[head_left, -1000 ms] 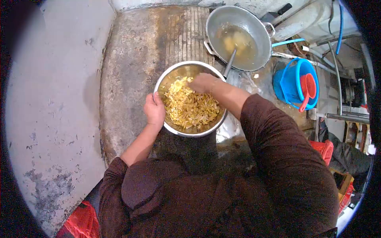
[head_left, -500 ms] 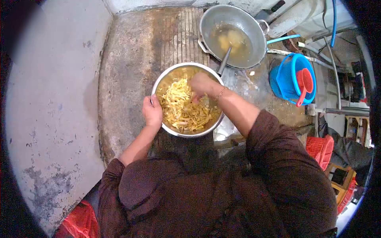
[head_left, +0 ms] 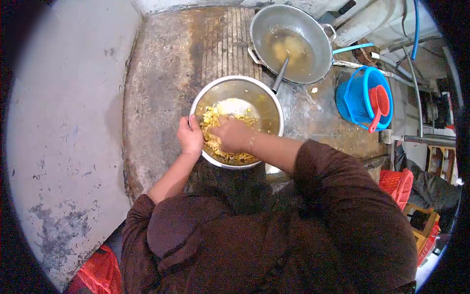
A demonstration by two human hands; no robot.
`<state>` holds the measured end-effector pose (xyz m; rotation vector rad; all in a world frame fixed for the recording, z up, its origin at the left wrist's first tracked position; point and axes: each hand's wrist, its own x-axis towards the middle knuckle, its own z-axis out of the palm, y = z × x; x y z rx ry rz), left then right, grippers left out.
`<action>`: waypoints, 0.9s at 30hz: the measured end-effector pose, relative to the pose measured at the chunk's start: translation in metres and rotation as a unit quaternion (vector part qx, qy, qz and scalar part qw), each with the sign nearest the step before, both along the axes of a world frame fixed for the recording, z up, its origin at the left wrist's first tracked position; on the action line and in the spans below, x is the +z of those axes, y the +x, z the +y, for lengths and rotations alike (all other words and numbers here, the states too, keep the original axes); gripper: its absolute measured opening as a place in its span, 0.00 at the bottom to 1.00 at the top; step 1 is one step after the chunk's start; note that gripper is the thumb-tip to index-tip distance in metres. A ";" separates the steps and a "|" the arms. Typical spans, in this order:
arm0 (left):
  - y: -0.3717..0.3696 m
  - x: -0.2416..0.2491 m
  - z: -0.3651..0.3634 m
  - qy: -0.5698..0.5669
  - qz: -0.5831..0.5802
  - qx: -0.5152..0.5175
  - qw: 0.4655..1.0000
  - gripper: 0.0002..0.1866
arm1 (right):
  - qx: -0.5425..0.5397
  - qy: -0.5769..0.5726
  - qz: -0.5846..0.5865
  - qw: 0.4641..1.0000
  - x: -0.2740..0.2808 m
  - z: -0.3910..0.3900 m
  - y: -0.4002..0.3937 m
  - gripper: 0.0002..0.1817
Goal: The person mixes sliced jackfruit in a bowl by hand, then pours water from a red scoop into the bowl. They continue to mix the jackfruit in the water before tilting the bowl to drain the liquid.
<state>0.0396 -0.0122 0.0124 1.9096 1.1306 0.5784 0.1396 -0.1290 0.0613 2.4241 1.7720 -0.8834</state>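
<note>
A steel bowl (head_left: 274,105) with a shiny rim stands in front of me, holding pale yellow shredded strips (head_left: 212,115). My left hand (head_left: 191,137) grips the bowl's left rim, with the thumb on the rim and the fingers around the outside. Inside the bowl, my right hand (head_left: 234,134) reaches into the strips from the right, its fingers curled among them and partly hidden. The strips are heaped toward the left and near side, and bare metal shows at the far side of the bottom.
A large two-handled wok (head_left: 259,36) with cloudy liquid, yellowish lumps and a dark-handled utensil (head_left: 280,76) stands beyond the bowl. A blue bucket (head_left: 350,100) holding a red dipper (head_left: 379,103) sits at right. A grey wall (head_left: 73,98) borders the left; pipes run at right.
My right hand has moved down and left through the bowl, and the strips have been gathered leftward, baring part of the bottom. My left hand stays on the rim.
</note>
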 end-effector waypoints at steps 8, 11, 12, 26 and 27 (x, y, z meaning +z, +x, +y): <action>-0.003 -0.017 0.005 0.005 -0.029 -0.013 0.999 0.15 | 0.019 0.032 -0.033 0.999 -0.041 -0.027 -0.010 0.17; -0.002 -0.002 0.002 0.003 -0.018 -0.001 1.000 0.15 | -0.004 -0.015 -0.007 1.000 -0.031 -0.007 0.003 0.14; -0.002 -0.001 0.003 0.001 -0.009 0.003 1.000 0.15 | -0.039 0.004 -0.023 0.999 -0.032 -0.001 0.008 0.15; 0.002 -0.003 0.003 0.028 0.004 0.001 1.000 0.15 | -0.104 -0.058 0.024 0.993 0.001 -0.001 0.080 0.25; 0.003 -0.001 0.003 0.028 0.004 0.001 1.000 0.15 | -0.065 -0.040 0.037 0.996 -0.005 -0.004 0.086 0.23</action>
